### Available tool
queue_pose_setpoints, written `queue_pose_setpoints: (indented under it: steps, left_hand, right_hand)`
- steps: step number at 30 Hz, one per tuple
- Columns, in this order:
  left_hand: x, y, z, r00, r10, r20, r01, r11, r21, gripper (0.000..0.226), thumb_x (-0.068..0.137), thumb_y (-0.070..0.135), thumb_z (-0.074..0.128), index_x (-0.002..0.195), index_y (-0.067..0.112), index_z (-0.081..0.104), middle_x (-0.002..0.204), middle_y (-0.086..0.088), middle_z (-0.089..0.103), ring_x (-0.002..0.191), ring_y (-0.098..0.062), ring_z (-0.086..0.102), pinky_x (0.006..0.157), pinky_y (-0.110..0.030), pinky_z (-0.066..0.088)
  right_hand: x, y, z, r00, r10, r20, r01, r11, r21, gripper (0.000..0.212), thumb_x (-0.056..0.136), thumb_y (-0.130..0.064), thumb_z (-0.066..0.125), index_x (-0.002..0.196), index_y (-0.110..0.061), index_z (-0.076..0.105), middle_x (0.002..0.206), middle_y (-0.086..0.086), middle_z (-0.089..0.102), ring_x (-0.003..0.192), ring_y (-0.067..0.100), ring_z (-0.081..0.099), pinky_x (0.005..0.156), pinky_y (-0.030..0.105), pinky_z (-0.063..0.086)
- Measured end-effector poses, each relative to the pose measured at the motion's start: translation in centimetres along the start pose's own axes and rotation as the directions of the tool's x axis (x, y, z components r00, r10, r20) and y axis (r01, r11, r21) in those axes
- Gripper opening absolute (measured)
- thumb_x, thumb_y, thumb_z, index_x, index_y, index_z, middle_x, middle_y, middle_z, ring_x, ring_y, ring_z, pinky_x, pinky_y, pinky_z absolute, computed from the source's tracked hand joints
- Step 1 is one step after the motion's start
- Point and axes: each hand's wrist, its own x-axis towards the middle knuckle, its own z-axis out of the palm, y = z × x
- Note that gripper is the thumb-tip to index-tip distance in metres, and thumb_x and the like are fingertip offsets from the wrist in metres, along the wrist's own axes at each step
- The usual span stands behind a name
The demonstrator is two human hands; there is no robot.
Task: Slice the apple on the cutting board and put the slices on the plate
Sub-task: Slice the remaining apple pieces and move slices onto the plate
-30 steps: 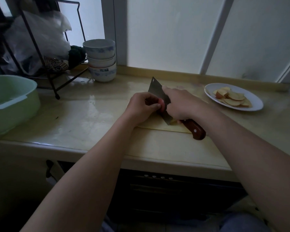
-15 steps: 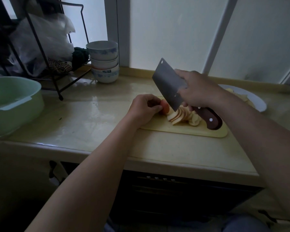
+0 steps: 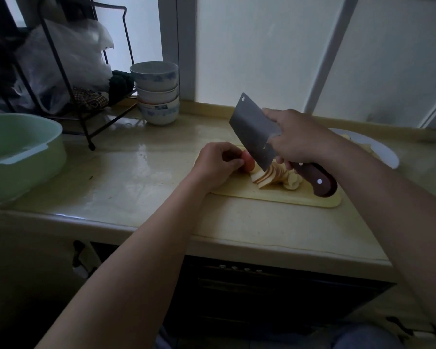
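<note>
On the pale yellow cutting board [image 3: 275,197] my left hand [image 3: 218,163] grips a red piece of apple [image 3: 248,163]. Right of it lies a fanned row of cut apple slices [image 3: 271,177]. My right hand [image 3: 302,138] grips a cleaver [image 3: 253,132] by its brown wooden handle; the blade is raised and tilted above the slices. The white plate [image 3: 385,153] at the far right is mostly hidden behind my right forearm, with a few slices showing on it.
A green basin [image 3: 23,152] stands at the counter's left. A stack of blue-patterned bowls [image 3: 157,93] sits by the window, next to a black wire rack [image 3: 68,71] holding plastic bags. The counter's front edge runs below the board.
The cleaver has lifted off the board from its cutting position and now hangs tilted above the slices. My left hand stays on the apple piece. The view shifted slightly right.
</note>
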Motion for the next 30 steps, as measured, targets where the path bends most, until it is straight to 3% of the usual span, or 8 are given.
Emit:
queue_pose_setpoints:
  steps: [5, 10, 14, 18, 21, 25, 30]
  left_hand:
    - [0.0, 0.1, 0.0, 1.000, -0.014, -0.006, 0.014, 1.000, 0.004, 0.026, 0.091, 0.020, 0.075, 0.117, 0.022, 0.073, 0.109, 0.004, 0.071, 0.103, -0.012, 0.065, 0.099, -0.038, 0.055]
    - [-0.1, 0.2, 0.0, 1.000, -0.021, 0.000, 0.021, 1.000, 0.004, 0.023, 0.092, 0.019, 0.074, 0.115, 0.021, 0.073, 0.108, 0.004, 0.070, 0.103, -0.013, 0.065, 0.099, -0.038, 0.055]
    - [0.0, 0.2, 0.1, 0.999, -0.037, -0.013, 0.037, 0.999, 0.003, 0.022, 0.091, 0.019, 0.075, 0.112, 0.022, 0.074, 0.107, 0.003, 0.069, 0.102, -0.014, 0.064, 0.098, -0.040, 0.055]
    - [0.0, 0.3, 0.2, 0.998, -0.061, -0.015, 0.061, 0.998, -0.004, 0.020, 0.091, 0.018, 0.075, 0.111, 0.021, 0.076, 0.107, 0.002, 0.070, 0.101, -0.015, 0.064, 0.098, -0.040, 0.055]
    - [0.1, 0.3, 0.3, 0.996, -0.078, -0.042, 0.076, 0.997, -0.032, 0.016, 0.092, 0.018, 0.074, 0.107, 0.021, 0.078, 0.103, 0.002, 0.072, 0.099, -0.015, 0.065, 0.097, -0.040, 0.056]
    - [0.1, 0.3, 0.2, 0.994, -0.093, -0.051, 0.090, 0.994, -0.062, 0.015, 0.093, 0.018, 0.073, 0.106, 0.019, 0.079, 0.103, 0.001, 0.072, 0.098, -0.016, 0.065, 0.095, -0.039, 0.056]
    - [0.0, 0.5, 0.2, 0.994, -0.090, -0.060, 0.085, 0.993, -0.081, 0.015, 0.094, 0.015, 0.072, 0.107, 0.016, 0.078, 0.099, 0.003, 0.071, 0.095, -0.013, 0.065, 0.092, -0.033, 0.056]
  right_hand:
    - [-0.2, 0.1, -0.3, 1.000, 0.010, 0.029, -0.009, 1.000, -0.030, 0.073, 0.098, -0.001, 0.051, 0.160, -0.033, 0.031, 0.089, 0.002, 0.057, 0.065, 0.023, 0.067, 0.052, 0.031, 0.051]
    - [-0.9, -0.1, -0.7, 0.998, 0.003, 0.068, 0.003, 0.996, -0.085, 0.066, 0.099, -0.002, 0.054, 0.157, -0.029, 0.037, 0.087, 0.006, 0.062, 0.063, 0.022, 0.068, 0.050, 0.029, 0.050]
    - [-1.5, 0.0, -0.9, 0.994, 0.032, 0.106, -0.026, 0.998, -0.056, 0.078, 0.101, -0.003, 0.054, 0.164, -0.035, 0.020, 0.083, 0.007, 0.066, 0.054, 0.016, 0.065, 0.038, 0.023, 0.046]
    - [-1.9, -0.1, -1.0, 0.994, 0.043, 0.103, -0.034, 0.996, -0.083, 0.081, 0.103, -0.005, 0.052, 0.165, -0.038, 0.013, 0.098, 0.002, 0.055, 0.059, 0.015, 0.065, 0.038, 0.020, 0.045]
    - [-1.8, -0.2, -0.6, 0.996, 0.036, 0.085, -0.025, 0.992, -0.127, 0.082, 0.101, -0.003, 0.053, 0.165, -0.037, 0.014, 0.119, 0.012, 0.058, 0.065, 0.018, 0.068, 0.044, 0.026, 0.049]
    - [-1.1, -0.2, -0.1, 0.996, 0.023, 0.086, -0.010, 0.989, -0.149, 0.084, 0.099, -0.002, 0.053, 0.165, -0.037, 0.014, 0.116, 0.003, 0.054, 0.064, 0.018, 0.070, 0.046, 0.027, 0.050]
    - [-0.7, -0.3, 0.0, 0.996, 0.004, 0.084, 0.012, 0.981, -0.193, 0.083, 0.100, -0.004, 0.053, 0.165, -0.037, 0.014, 0.121, 0.004, 0.055, 0.072, 0.016, 0.063, 0.051, 0.029, 0.048]
